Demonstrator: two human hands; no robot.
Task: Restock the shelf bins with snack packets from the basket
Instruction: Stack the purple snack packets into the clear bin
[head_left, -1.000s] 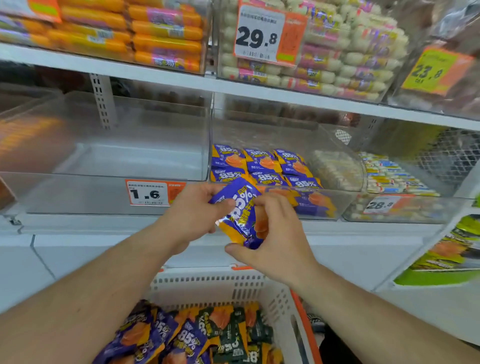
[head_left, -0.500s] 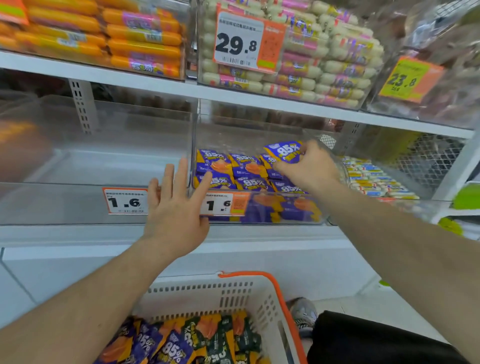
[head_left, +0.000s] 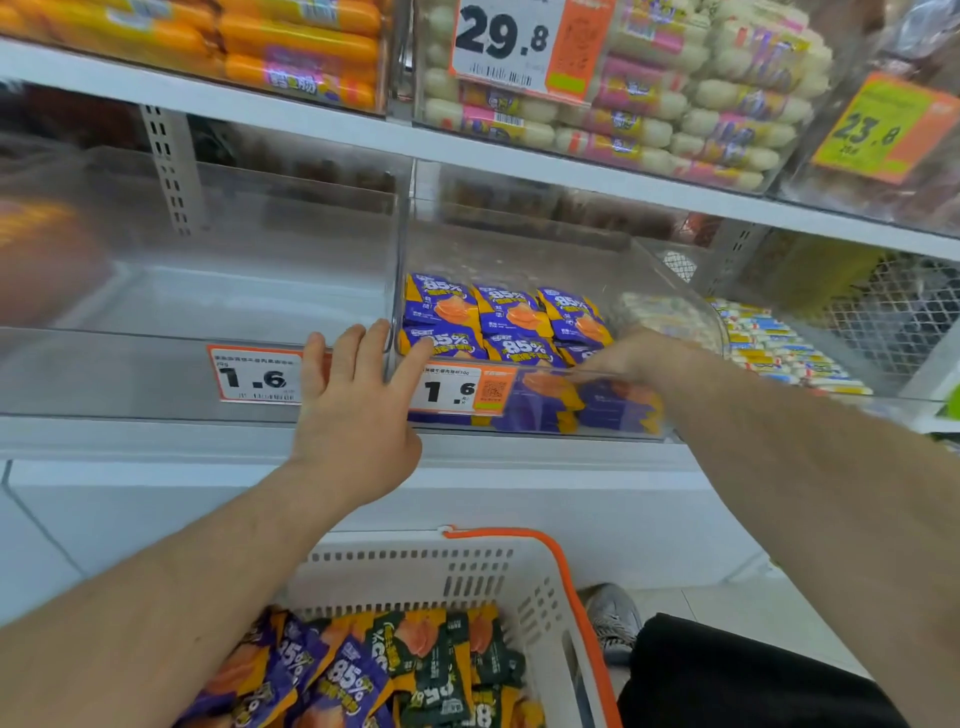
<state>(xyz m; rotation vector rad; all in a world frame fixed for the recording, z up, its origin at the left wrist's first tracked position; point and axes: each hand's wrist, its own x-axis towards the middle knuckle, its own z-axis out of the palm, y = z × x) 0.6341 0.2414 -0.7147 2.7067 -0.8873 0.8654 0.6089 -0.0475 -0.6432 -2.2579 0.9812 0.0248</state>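
Note:
Purple-and-orange snack packets (head_left: 511, 317) marked 85% lie in rows in the clear middle shelf bin (head_left: 670, 275). My right hand (head_left: 636, 356) reaches over the bin's front wall at its right side, fingers stretched flat to the left on the front row of packets; no packet shows in its grip. My left hand (head_left: 353, 400) is open with spread fingers against the bins' front walls, between the two 1.6 price tags. Below stands the white basket (head_left: 415, 558) with an orange handle, holding more purple packets (head_left: 348, 686) and dark green packets (head_left: 441, 660).
The clear bin on the left (head_left: 208, 306) holds nothing visible. A bin of small pale packets (head_left: 779, 348) sits to the right. The shelf above (head_left: 467, 150) carries orange sausages and pink-white sausages. A grey shoe (head_left: 613, 618) is beside the basket.
My right hand carried a purple packet from in front of me into the middle bin and lowered to its front right. My left hand let go and spread open against the bin fronts.

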